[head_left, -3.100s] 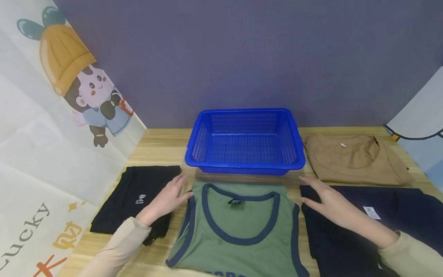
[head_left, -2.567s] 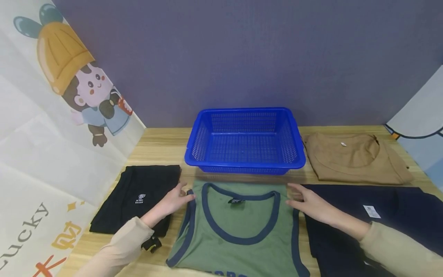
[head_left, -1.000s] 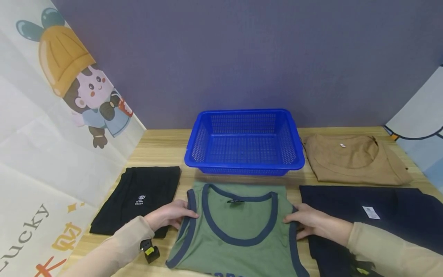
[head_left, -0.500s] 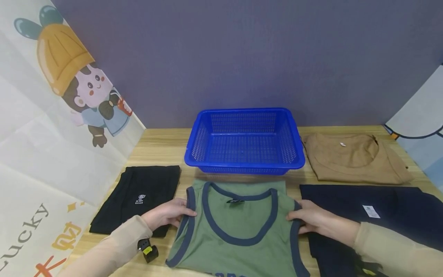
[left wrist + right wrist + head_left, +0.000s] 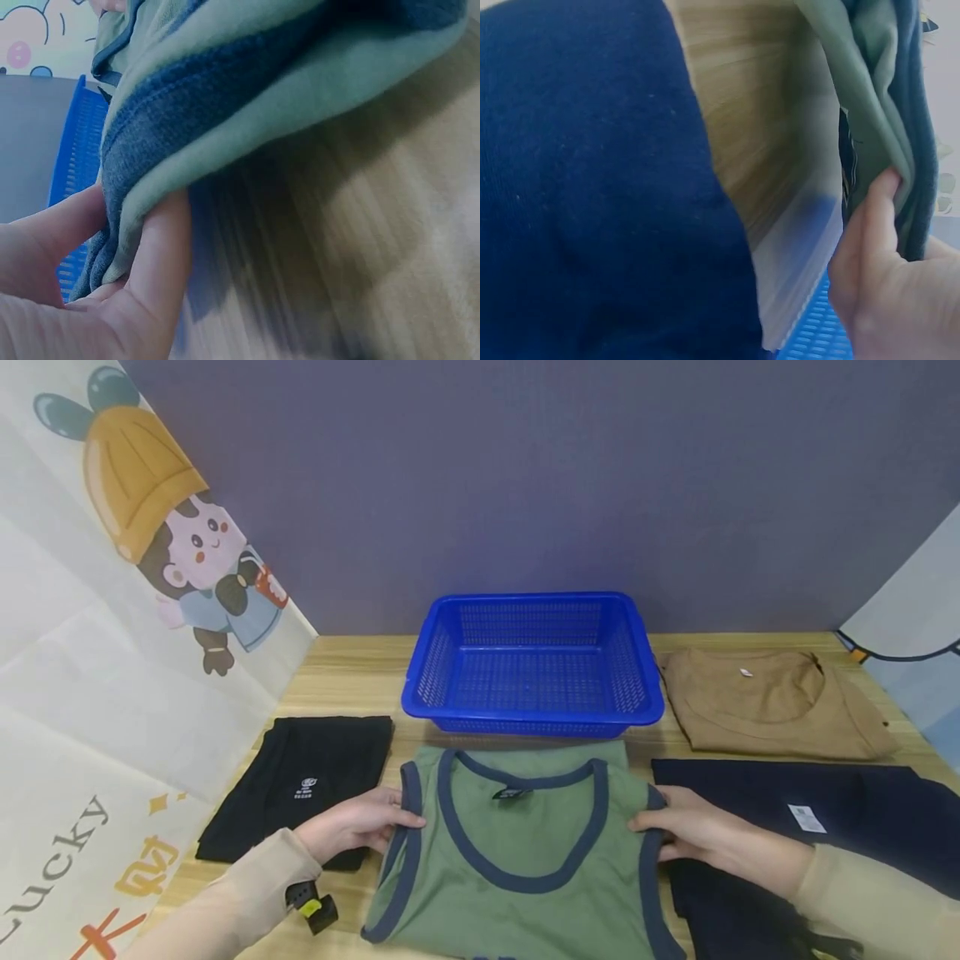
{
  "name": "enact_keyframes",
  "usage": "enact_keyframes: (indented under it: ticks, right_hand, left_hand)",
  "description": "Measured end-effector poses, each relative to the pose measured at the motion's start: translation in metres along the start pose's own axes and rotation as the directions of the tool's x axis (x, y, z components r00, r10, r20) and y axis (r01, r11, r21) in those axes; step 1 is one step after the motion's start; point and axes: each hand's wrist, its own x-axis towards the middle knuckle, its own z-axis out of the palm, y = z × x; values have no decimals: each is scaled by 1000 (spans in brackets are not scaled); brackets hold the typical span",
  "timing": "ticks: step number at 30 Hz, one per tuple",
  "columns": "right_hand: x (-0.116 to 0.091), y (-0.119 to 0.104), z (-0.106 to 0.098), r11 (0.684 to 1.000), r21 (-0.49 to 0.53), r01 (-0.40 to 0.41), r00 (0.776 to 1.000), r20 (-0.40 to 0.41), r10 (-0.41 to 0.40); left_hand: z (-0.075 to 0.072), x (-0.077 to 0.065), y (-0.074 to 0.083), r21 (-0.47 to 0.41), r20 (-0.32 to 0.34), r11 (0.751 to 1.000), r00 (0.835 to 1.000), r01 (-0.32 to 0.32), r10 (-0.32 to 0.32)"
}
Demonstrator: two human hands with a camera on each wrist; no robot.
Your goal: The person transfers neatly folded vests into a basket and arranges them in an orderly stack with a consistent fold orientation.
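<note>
A green tank top point(image 5: 517, 852) with navy trim lies front up at the near middle of the table in the head view. My left hand point(image 5: 367, 820) pinches its left armhole edge, thumb on top and fingers beneath. At the opposite armhole, my right hand point(image 5: 693, 828) grips the edge the same way. The left wrist view shows the folded cloth point(image 5: 172, 112) lifted off the wood between thumb and fingers. In the right wrist view, fingers point(image 5: 881, 217) hold the layered green and navy cloth, its side raised from the table.
A blue plastic basket point(image 5: 532, 718) stands just behind the tank top. Folded black clothing point(image 5: 330, 752) lies left; a dark navy garment point(image 5: 847, 802) lies right, with a brown shirt point(image 5: 772, 710) behind it. A dark wall point(image 5: 540, 477) closes off the back of the wooden table point(image 5: 352, 668).
Both hands came in from beside the tank top and took hold of its armhole edges. Since half a second ago, its right side has shifted slightly rightward and the cloth has lifted.
</note>
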Motion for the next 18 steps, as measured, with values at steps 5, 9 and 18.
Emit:
enact_keyframes:
  ticks: [5, 9, 18]
  right_hand:
    - [-6, -4, -2, 1000, 1, 15, 1000, 14, -15]
    - [-12, -6, -3, 999, 3, 47, 999, 27, -47]
    - [-24, -15, -10, 996, -49, 73, 997, -2, -73]
  left_hand:
    - [0, -8, 6, -15, 30, 1000, 999, -10, 10]
    - [1, -16, 12, -13, 39, 1000, 999, -20, 21]
    - [5, -26, 30, 52, 51, 996, 996, -77, 75]
